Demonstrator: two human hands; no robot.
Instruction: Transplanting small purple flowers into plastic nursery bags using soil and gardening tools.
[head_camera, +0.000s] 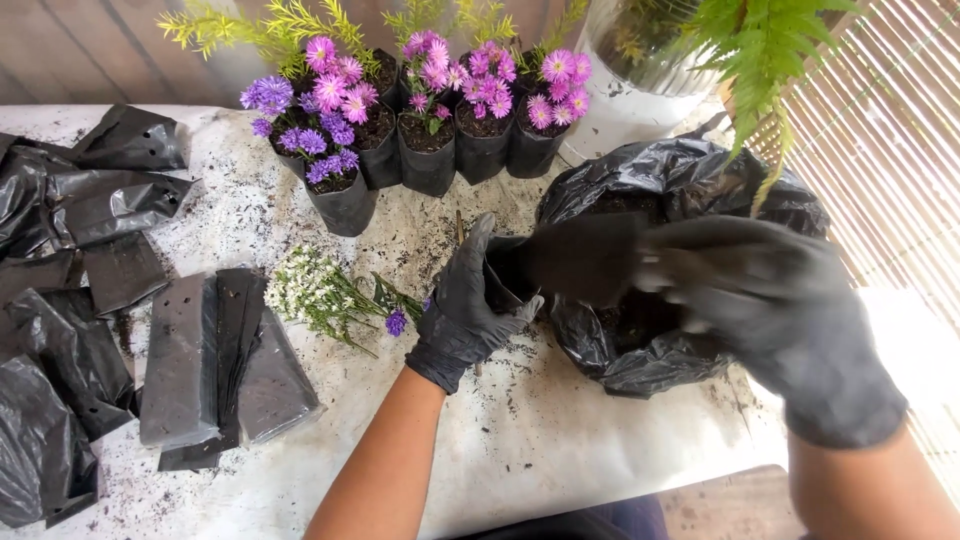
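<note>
Left grip: the left hand (468, 308), in a black glove, closes around the rim of a small black grow bag (560, 262) and keeps its mouth open.
Right grip: the right hand (770, 300), also gloved, is blurred; it touches the far side of the grow bag, but I cannot tell if the fingers pinch it.
Grow bag place: it hangs over the near edge of the big black soil sack (660, 290), partly inside it.
Left of the sack: a cut sprig of small white and purple flowers (325, 295) lies on the white table (560, 440).
Behind the sack, to the left: potted purple flowers (420, 110) stand in a group.
Far left of the sack: flat empty bags (210, 350) lie in a pile.
Risk: the thin bag can fold shut or slip from the glove, I think, and then soil spills on the table.
</note>
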